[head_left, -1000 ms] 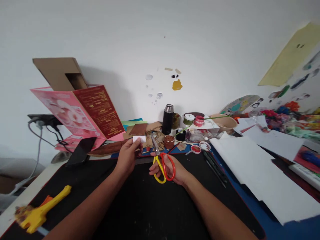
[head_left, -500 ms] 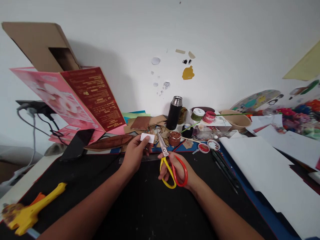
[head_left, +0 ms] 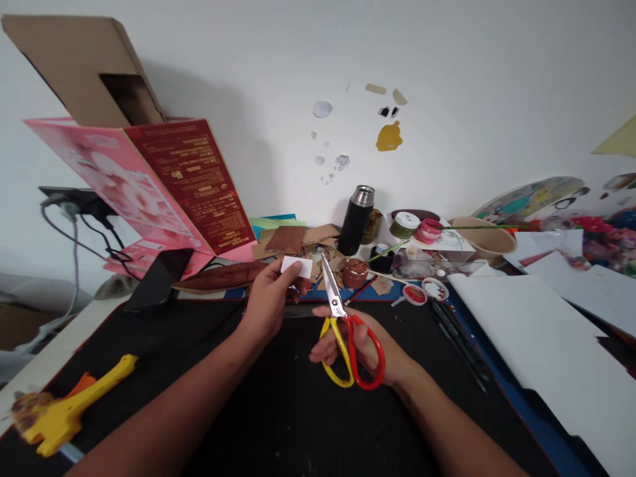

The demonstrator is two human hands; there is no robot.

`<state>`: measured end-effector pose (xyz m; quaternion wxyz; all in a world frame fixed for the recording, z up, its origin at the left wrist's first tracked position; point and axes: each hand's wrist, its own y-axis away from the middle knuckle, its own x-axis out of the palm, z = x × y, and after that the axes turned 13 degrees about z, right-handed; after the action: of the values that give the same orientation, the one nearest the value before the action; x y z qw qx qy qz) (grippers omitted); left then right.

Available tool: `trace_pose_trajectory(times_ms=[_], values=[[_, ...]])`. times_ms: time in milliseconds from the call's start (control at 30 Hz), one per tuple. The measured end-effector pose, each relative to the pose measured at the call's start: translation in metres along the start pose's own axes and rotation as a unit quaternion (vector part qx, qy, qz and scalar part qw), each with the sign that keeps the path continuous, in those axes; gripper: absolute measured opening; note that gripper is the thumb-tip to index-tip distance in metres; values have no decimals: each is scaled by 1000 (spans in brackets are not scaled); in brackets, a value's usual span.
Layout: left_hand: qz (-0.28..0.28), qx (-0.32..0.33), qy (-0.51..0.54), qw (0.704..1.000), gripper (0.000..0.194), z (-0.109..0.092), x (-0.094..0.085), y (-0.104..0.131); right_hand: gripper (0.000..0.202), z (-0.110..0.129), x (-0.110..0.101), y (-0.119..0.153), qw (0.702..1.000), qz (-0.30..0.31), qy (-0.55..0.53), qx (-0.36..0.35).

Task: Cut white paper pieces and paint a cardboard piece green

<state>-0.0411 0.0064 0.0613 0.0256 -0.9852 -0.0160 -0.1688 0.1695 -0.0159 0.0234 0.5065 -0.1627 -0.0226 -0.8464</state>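
Fingers, left hand (head_left: 264,303): closed in a pinch, thumb uppermost, upon a small white piece of paper (head_left: 297,266), which is held raised above the far part of the black mat (head_left: 278,411).

Fingers, right hand (head_left: 368,343): curled about the handles, one yellow and one red, of a pair of scissors (head_left: 336,306); the exact seating in the loops is partly hidden. The blades are pointed away from the wearer, near the paper but apart from it.

Beyond the hands: cardboard scraps (head_left: 322,235); one brown paint pot (head_left: 355,274); one black flask (head_left: 354,225), tilted in view.

To the right: a small dish of red paint (head_left: 415,295); dark pens (head_left: 460,348), laid side by side on the mat; white sheets (head_left: 527,338); a beige bowl (head_left: 489,240).

To the left: a brown leaf-shaped piece (head_left: 218,277); a black phone (head_left: 159,281), set before a pink-and-red folded card (head_left: 191,189); a cardboard box (head_left: 74,59), seen behind the card; one yellow tool (head_left: 74,411), placed near the worktop (head_left: 54,371) edge.
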Motion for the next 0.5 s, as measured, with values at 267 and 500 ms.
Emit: trace_pose_trajectory(times_ms=[267, 500], values=[[-6, 14, 7, 1000, 39, -3, 2, 1, 105, -2, -3, -4, 999, 6, -36, 7], [-13, 13, 5, 1000, 44, -4, 6, 2, 75, -1, 0, -7, 994, -101, 42, 16]])
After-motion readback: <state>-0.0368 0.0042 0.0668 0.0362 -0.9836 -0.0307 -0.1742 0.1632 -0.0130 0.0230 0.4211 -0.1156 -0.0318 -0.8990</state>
